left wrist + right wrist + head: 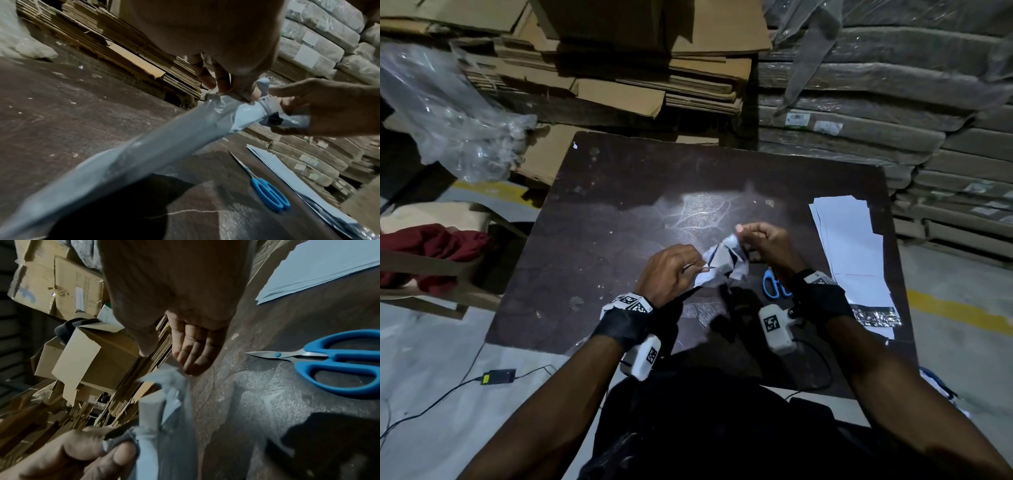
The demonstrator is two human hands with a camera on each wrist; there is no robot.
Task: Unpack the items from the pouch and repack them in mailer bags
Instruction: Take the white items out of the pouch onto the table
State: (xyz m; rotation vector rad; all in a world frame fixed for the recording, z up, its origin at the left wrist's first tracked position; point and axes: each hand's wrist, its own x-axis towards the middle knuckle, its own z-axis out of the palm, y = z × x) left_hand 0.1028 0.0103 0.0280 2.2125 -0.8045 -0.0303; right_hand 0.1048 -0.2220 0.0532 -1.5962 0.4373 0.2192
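A crumpled white plastic pouch with a dark inner side [724, 261] hangs between both hands above the dark table [619, 222]. My left hand [671, 270] pinches its near end, and in the left wrist view the pouch [164, 146] stretches down and left from that hand [236, 87]. My right hand [760, 240] grips the pouch's far, bunched end with curled fingers. In the right wrist view the pouch [164, 402] runs between my right fingers [195, 356] and my left hand [86, 454]. A stack of flat white mailer bags [856, 253] lies on the table's right side.
Blue-handled scissors [774, 286] lie on the table just beside my right wrist. A red cloth [431, 250] sits in a cardboard box at the left. Flattened cardboard [619, 68] and wrapped bundles [876, 102] are stacked behind the table. A cable and adapter [498, 376] lie on the floor.
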